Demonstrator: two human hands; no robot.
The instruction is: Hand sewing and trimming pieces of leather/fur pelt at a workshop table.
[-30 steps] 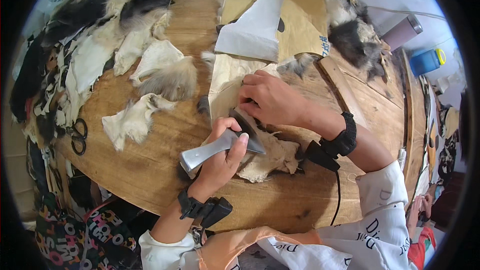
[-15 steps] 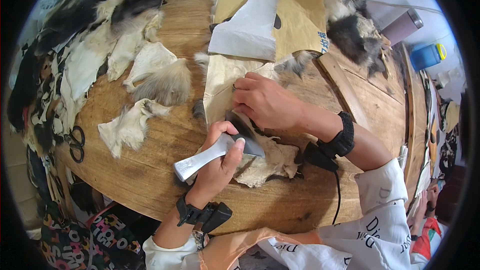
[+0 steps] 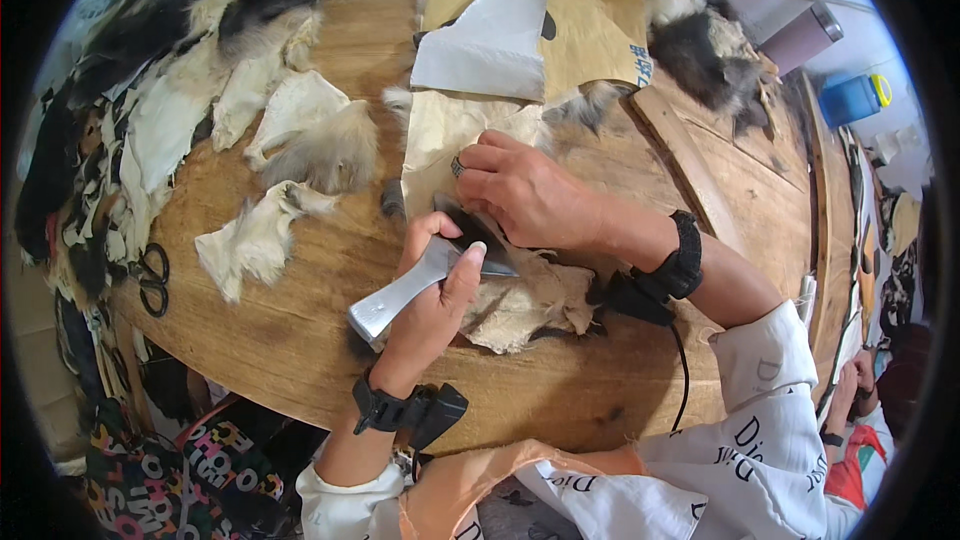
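My left hand (image 3: 428, 310) grips a metal tool (image 3: 398, 290) with a silver handle and a wide dark blade, its blade end lying on a pale piece of hide (image 3: 530, 305) on the table. Just above the blade, my right hand (image 3: 525, 190) is closed, fingertips curled down pinching the hide, a ring on one finger; the exact contact is hidden. A long cream piece (image 3: 440, 130) stretches up from both hands to a brown paper sheet (image 3: 590, 20) and a white paper piece (image 3: 480, 60).
Fur scraps (image 3: 160, 110) pile at left, black scissors (image 3: 153, 280) beside them. More fur (image 3: 700, 60), a wooden strip (image 3: 680, 150), a pink tumbler (image 3: 800, 35) and a blue jar (image 3: 848, 100) sit at right. A co-worker's hands (image 3: 848, 380) show at far right.
The whole view has shifted, so the table and hands appear higher. My left hand still grips the tool; my right fingers have moved slightly along the hide, up and left.
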